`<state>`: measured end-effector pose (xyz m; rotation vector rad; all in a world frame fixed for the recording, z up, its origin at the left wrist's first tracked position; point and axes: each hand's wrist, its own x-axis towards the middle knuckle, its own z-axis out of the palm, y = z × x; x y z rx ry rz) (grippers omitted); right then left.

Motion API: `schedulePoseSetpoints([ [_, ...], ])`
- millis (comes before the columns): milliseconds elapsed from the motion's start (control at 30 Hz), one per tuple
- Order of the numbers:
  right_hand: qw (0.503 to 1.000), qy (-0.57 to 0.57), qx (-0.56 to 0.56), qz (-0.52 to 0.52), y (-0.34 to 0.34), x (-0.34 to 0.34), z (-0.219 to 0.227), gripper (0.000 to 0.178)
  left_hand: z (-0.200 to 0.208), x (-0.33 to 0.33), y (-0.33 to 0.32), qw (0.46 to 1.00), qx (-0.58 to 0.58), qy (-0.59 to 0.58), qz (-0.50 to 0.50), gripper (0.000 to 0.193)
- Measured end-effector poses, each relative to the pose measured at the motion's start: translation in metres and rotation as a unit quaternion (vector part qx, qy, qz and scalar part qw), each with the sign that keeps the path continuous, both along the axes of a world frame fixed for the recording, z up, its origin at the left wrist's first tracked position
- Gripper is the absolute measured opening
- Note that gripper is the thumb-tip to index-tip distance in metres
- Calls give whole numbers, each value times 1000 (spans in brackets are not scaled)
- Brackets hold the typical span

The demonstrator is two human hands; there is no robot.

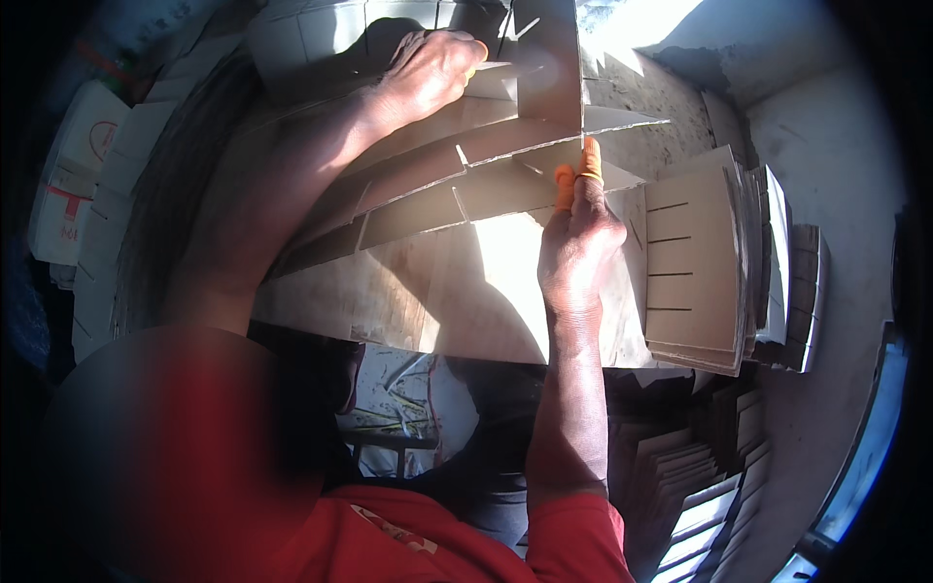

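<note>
On the table (398, 291) | cardboard lattice (418, 180) — between left hand (432, 76) (grip unclear) and right hand (581, 233) | right pinching its edge

Glare burned out detail beyond the fingers (591, 157) of the right hand (581, 233). Below and left of them, strong light bleached the tabletop (507, 277) beside crisp-edged shadow. Far below-left, the red left sleeve (219, 418) dissolved into blur. Around the fingers, focus was fair; farthest out, fisheye distortion bent straight edges and the rim darkened.
</note>
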<state>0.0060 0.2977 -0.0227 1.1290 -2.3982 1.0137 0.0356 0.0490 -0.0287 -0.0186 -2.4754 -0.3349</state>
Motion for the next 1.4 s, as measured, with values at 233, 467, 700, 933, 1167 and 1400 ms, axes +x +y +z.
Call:
schedulePoseSetpoints([
  [233,1000,14,-8,-14,-1,-3,-4,44,9,8,15,997,63,-5,-53,17],
  [467,998,56,-37,8,-1,-8,-8,49,17,8,11,997,61,-41,-37,18],
  [700,1000,25,-11,11,0,-4,-3,49,18,10,14,995,95,-21,1,8],
  [933,999,24,-45,-2,-5,-1,-3,39,14,8,7,994,111,-14,-12,14],
  [1167,1000,-3,8,-20,-6,-4,-8,35,24,25,28,989,114,-11,-92,26],
  [1400,998,30,41,25,-6,-2,-14,47,37,38,25,985,132,-76,-79,17],
])
